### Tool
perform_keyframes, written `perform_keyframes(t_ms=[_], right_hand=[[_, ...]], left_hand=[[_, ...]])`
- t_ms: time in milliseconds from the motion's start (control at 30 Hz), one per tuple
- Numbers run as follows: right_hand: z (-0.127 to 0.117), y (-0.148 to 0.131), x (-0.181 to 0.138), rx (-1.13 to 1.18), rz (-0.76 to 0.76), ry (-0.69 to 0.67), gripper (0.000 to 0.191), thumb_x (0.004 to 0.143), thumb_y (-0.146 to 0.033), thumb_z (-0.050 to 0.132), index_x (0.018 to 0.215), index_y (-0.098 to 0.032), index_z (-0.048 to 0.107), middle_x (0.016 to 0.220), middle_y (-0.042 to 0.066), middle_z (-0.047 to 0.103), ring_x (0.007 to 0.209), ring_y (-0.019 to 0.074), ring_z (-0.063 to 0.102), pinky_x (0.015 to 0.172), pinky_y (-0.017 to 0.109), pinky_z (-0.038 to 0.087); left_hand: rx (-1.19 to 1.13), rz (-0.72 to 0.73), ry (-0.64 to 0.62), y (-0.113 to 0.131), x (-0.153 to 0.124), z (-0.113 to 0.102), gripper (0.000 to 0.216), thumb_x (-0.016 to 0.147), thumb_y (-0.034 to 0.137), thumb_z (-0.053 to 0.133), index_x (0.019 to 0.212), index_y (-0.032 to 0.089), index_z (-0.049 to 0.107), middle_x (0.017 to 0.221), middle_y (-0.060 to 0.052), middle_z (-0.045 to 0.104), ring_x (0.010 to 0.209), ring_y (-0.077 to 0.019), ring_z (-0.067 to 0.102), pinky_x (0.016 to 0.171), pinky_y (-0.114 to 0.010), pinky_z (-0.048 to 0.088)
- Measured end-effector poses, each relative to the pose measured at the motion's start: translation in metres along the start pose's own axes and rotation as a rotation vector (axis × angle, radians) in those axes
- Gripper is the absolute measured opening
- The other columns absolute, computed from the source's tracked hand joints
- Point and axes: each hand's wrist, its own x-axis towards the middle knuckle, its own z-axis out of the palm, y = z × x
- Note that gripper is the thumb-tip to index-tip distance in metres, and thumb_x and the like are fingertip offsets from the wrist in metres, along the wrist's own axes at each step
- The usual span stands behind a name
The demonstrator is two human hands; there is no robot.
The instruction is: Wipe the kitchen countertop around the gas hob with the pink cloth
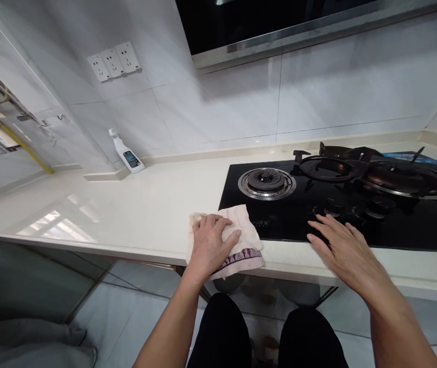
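My left hand [212, 245] lies palm down on a folded pale pink cloth [249, 237] with a purple patterned band, on the cream stone countertop [134, 204]. The cloth sits just left of the front corner of the black glass gas hob [413, 230]. My right hand [344, 250] is flat with its fingers spread, its fingertips at the hob's front edge near the dark control knobs [379, 207]. It holds nothing. Behind them are a bare steel burner [267, 184] and a black cast-iron pan support [327, 168] on the second burner.
A white spray bottle [128, 153] stands against the tiled wall, below a row of white wall sockets [114, 62]. A steel-edged range hood [260, 30] hangs above the hob. A grey cloth [22, 342] lies low at the left, and my dark trousers show below the counter.
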Motion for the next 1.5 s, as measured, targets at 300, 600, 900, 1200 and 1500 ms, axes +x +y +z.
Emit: perform_keyframes(t_ms=[300, 600, 900, 1200, 1500], right_hand=[[-0.006, -0.001, -0.001, 0.01, -0.009, -0.007, 0.065, 0.108, -0.061, 0.022, 0.137, -0.02, 0.064, 0.15, 0.013, 0.061, 0.148, 0.0316, 0.048, 0.122, 0.062, 0.036], [-0.008, -0.002, 0.001, 0.025, 0.007, -0.019, 0.061, 0.108, -0.06, 0.026, 0.136, -0.02, 0.064, 0.149, 0.014, 0.062, 0.146, 0.0331, 0.05, 0.121, 0.064, 0.036], [-0.004, -0.003, 0.003, 0.022, 0.026, -0.017, 0.06, 0.107, -0.056, 0.028, 0.134, -0.018, 0.066, 0.147, 0.015, 0.063, 0.145, 0.0336, 0.05, 0.12, 0.064, 0.037], [-0.001, 0.0, 0.003, 0.014, 0.029, -0.042, 0.058, 0.106, -0.055, 0.03, 0.136, -0.019, 0.066, 0.15, 0.013, 0.062, 0.147, 0.0318, 0.049, 0.122, 0.062, 0.034], [-0.002, -0.002, 0.002, -0.001, 0.02, -0.047, 0.056, 0.106, -0.052, 0.031, 0.137, -0.02, 0.065, 0.152, 0.013, 0.06, 0.148, 0.0308, 0.047, 0.123, 0.061, 0.034]], left_hand=[[0.013, 0.004, -0.004, -0.004, 0.001, 0.004, 0.027, 0.1, 0.047, 0.066, 0.117, 0.027, 0.071, 0.123, -0.006, 0.068, 0.12, -0.0288, 0.059, 0.106, -0.052, 0.039], [-0.009, -0.001, -0.026, -0.005, 0.005, 0.004, 0.025, 0.1, 0.047, 0.064, 0.117, 0.029, 0.071, 0.122, -0.005, 0.068, 0.12, -0.0285, 0.059, 0.106, -0.052, 0.039], [0.011, -0.023, -0.019, -0.003, 0.003, 0.005, 0.026, 0.1, 0.047, 0.064, 0.116, 0.028, 0.072, 0.122, -0.006, 0.068, 0.119, -0.0291, 0.059, 0.108, -0.053, 0.039], [0.098, 0.016, -0.076, 0.001, -0.001, 0.0, 0.035, 0.1, 0.051, 0.059, 0.125, 0.028, 0.07, 0.136, -0.009, 0.066, 0.131, -0.0307, 0.057, 0.114, -0.054, 0.038], [0.172, -0.094, -0.121, -0.064, 0.004, -0.02, 0.039, 0.099, 0.055, 0.055, 0.129, 0.033, 0.069, 0.14, -0.007, 0.069, 0.133, -0.032, 0.058, 0.114, -0.055, 0.038]])
